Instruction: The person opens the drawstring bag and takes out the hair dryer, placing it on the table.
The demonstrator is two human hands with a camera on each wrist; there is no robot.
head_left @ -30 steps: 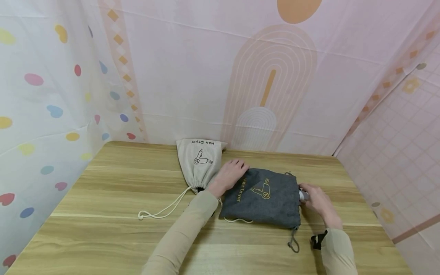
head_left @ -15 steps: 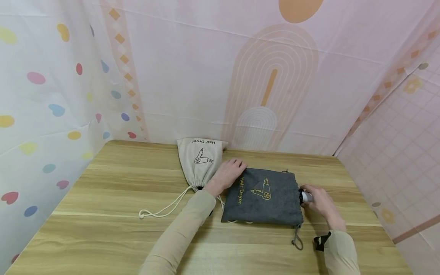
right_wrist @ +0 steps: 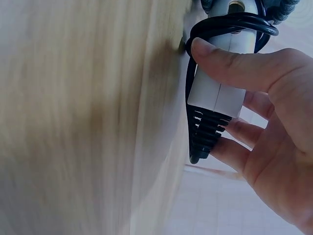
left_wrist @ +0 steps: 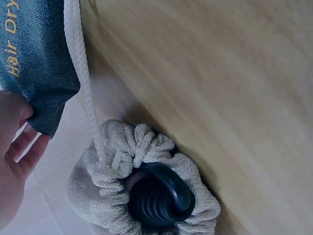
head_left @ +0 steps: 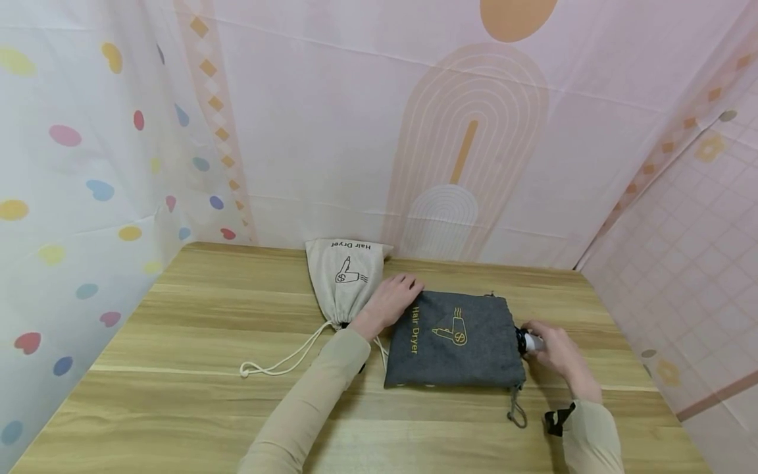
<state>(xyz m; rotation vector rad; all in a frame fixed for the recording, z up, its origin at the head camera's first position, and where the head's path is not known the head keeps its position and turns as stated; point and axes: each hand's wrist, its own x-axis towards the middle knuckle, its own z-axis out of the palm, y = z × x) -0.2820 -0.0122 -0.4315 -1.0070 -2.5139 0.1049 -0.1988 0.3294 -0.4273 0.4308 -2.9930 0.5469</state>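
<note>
A dark grey drawstring bag point(head_left: 456, 342) printed "Hair Dryer" lies flat on the wooden table. My left hand point(head_left: 391, 299) pinches its far left corner between thumb and fingers, as the left wrist view shows. From the bag's mouth on the right sticks the white handle of a hair dryer point(right_wrist: 217, 93), wound with a black cord point(right_wrist: 230, 24). Around that handle my right hand point(right_wrist: 274, 107) curls its thumb and fingers. The rest of the dryer is hidden inside the bag.
Behind my left forearm lies a beige drawstring bag point(head_left: 346, 276), also printed "Hair Dryer", with its white cord point(head_left: 284, 365) trailing left. A black ribbed end point(left_wrist: 156, 200) shows in its gathered mouth. Patterned curtains hang behind and at both sides of the table point(head_left: 177, 349).
My right hand has moved slightly right and nearer with the hair dryer, so more handle and black cord show outside the bag. The grey bag has shifted slightly right; my left hand keeps its corner.
</note>
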